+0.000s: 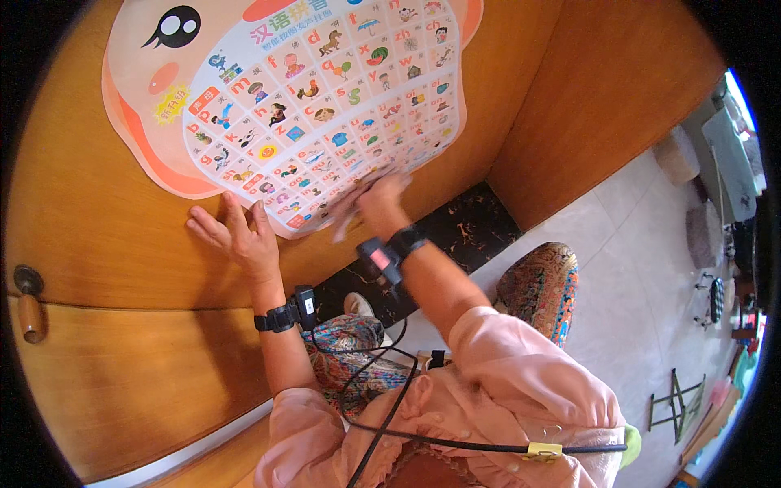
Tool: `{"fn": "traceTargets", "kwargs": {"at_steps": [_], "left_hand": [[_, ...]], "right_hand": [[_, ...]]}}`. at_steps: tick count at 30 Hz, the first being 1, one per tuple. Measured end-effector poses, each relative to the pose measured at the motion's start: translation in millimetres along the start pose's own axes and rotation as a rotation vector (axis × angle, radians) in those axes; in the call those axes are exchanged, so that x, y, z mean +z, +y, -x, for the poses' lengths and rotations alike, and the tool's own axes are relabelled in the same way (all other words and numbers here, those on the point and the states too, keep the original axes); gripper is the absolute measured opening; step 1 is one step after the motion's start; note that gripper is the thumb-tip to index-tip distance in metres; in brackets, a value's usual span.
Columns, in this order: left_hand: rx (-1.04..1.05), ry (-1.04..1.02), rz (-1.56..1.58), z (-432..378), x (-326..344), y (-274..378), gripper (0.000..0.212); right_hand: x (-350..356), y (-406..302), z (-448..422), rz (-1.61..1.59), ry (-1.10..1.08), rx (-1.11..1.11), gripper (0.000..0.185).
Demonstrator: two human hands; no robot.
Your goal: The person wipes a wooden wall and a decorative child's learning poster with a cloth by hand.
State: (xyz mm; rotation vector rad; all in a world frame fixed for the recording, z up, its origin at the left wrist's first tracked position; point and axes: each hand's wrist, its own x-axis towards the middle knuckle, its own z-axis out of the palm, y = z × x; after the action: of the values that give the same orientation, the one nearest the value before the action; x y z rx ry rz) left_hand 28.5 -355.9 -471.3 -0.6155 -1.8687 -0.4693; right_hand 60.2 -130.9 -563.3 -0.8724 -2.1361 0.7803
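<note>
A children's pinyin learning wall chart (244, 104) with letters and small pictures lies flat against the wooden door panel. My left hand (241, 235) rests with spread fingers at the chart's lower left edge, its fingertips touching the rim and the wood beside it. Over the chart's lower part, my right hand (387, 189) is blurred by motion and has a brownish cloth (351, 204) under its fingers, against the chart's surface. Both wrists wear black straps with small devices.
A door handle (32, 317) sticks out at the far left. A black marbled strip (464, 229) runs below the panel. Black cables (390, 421) cross before my body. At right, stools (701, 235) and a folding frame (676, 405) stand on the tiled floor.
</note>
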Motion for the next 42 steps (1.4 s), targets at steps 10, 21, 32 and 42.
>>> {"fn": "traceTargets", "kwargs": {"at_steps": [10,21,32,42], "left_hand": [[0.007,0.04,-0.085,1.0,-6.8,-15.5,0.048],[0.006,-0.036,-0.107,-1.3,-7.6,1.5,0.049],[-0.038,0.015,-0.042,-2.7,-5.8,8.3,0.05],[-0.018,-0.009,-0.096,-0.7,-4.9,2.0,0.044]], "right_hand": [[-54.4,-35.9,-30.0,1.553,-0.369,-0.169,0.052],[-81.7,-96.6,-61.9,-0.809,0.422,-0.4,0.049],[-44.0,7.5,-47.1,-0.449,0.317,-0.313,0.052],[-127.5,-198.7,-72.1,-0.337,0.329,-1.388,0.046]]}}
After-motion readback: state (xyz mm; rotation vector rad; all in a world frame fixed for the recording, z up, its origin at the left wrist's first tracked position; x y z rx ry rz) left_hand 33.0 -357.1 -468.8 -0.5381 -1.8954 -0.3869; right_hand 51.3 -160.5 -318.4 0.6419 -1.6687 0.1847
